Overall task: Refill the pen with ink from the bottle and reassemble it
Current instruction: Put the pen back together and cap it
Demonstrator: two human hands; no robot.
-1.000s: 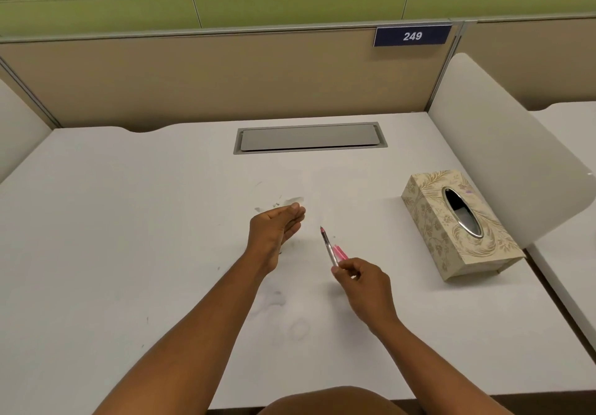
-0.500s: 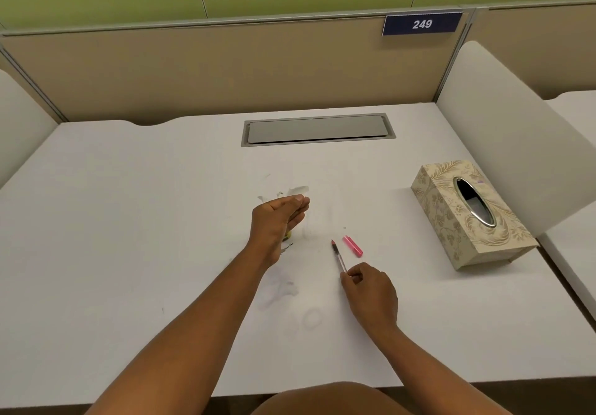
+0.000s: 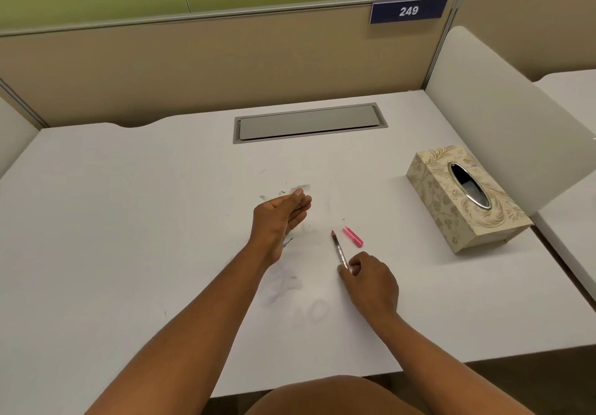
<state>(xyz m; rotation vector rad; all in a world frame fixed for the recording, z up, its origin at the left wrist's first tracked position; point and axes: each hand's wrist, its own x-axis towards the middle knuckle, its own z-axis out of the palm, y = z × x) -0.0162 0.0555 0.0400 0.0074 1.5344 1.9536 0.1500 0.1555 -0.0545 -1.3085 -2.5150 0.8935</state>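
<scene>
A thin pen (image 3: pixel 338 248) with a clear barrel and a dark reddish tip points away from me over the white desk (image 3: pixel 129 221). My right hand (image 3: pixel 371 282) pinches its rear end between thumb and fingers. Its pink cap (image 3: pixel 353 237) lies loose on the desk just right of the tip. To the pen's left, my left hand (image 3: pixel 280 214) stands on its edge, fingers curled with the thumb on top. Whatever sits inside that hand is hidden, and no ink bottle shows.
A patterned tissue box (image 3: pixel 464 198) sits at the right of the desk. A grey cable hatch (image 3: pixel 309 122) is set into the back. Faint ink smudges (image 3: pixel 283 282) mark the surface near my arms. Partition panels enclose the back and both sides.
One second ago my right hand held the pen and pink cap together, raised. The cap now lies on the desk and the pen is lower. My left hand has barely moved.
</scene>
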